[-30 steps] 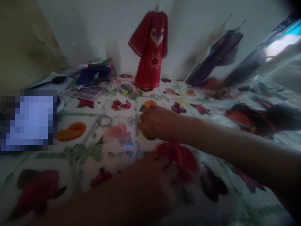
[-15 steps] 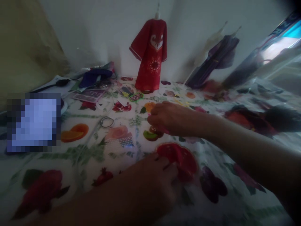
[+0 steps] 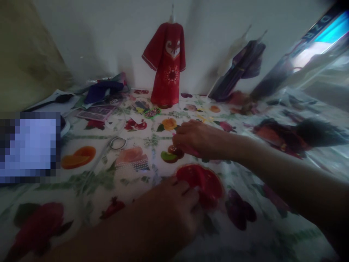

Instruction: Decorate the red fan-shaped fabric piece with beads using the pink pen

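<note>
My left hand [image 3: 177, 207] is low in the middle, fingers curled together beside the printed red fruit on the tablecloth [image 3: 109, 178]; whatever its fingertips hold is hidden. Farther forward, my right hand [image 3: 191, 138] has its fingers bent and pressed together near the printed kiwi, and a small pinkish bit shows by its fingertips, too small to name. Beyond it stands a small red dress [image 3: 167, 65] with white decoration, upright against the wall. A green-edged beaded piece [image 3: 152, 112] lies in front of the dress.
At the left are a pixelated bright screen [image 3: 32, 145], a black spoon-like object [image 3: 64, 98] and blue cloth [image 3: 102, 89]. A bracelet-like ring [image 3: 118, 143] lies left of centre. A dark purple doll-sized dress [image 3: 241, 71] leans at the back right, near clear plastic [image 3: 308, 105].
The whole view has shifted, so the objects appear slightly farther left. Both hands keep nearly the same poses, and my right hand sits slightly farther right relative to the printed kiwi.
</note>
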Tool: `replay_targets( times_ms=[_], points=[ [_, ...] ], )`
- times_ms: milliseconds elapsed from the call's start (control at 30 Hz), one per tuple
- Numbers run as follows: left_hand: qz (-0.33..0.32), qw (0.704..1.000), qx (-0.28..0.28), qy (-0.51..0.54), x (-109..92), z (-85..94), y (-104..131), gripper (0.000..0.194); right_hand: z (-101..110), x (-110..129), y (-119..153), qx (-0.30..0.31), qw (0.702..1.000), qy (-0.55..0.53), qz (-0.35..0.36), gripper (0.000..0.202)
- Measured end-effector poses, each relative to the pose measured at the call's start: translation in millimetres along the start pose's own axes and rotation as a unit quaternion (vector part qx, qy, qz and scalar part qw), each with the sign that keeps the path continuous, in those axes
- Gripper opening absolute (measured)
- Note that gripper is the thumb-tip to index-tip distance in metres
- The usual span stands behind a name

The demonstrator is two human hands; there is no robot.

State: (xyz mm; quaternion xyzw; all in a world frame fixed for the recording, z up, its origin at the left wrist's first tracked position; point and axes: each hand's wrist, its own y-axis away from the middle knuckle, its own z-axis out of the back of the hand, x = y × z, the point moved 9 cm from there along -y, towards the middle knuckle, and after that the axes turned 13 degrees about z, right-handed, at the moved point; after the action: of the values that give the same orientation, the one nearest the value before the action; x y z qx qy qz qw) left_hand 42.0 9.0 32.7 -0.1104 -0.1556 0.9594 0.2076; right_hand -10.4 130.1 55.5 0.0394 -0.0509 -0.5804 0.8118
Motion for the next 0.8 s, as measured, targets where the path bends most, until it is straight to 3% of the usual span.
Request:
replay_targets(
  times_ms=[267, 433, 800],
  points=[
    [0.004, 1.0, 0.004, -0.016, 5.0, 0.1, -0.7, 0.007, 24.5, 10.3, 33.7, -0.143, 0.989, -0.03, 0.007, 0.024],
    [0.012, 1.0, 0.006, -0.019, 7.4, -0.5, -2.7, 0.005, 26.9, 19.2, 64.7, -0.228, 0.967, -0.108, -0.02, 0.015],
    [0.05, 0.998, -0.038, 0.016, 15.9, -2.5, -4.0, 0.01, 8.7, 24.0, 103.8, -0.285, 0.933, -0.203, -0.077, 0.012]
  ],
)
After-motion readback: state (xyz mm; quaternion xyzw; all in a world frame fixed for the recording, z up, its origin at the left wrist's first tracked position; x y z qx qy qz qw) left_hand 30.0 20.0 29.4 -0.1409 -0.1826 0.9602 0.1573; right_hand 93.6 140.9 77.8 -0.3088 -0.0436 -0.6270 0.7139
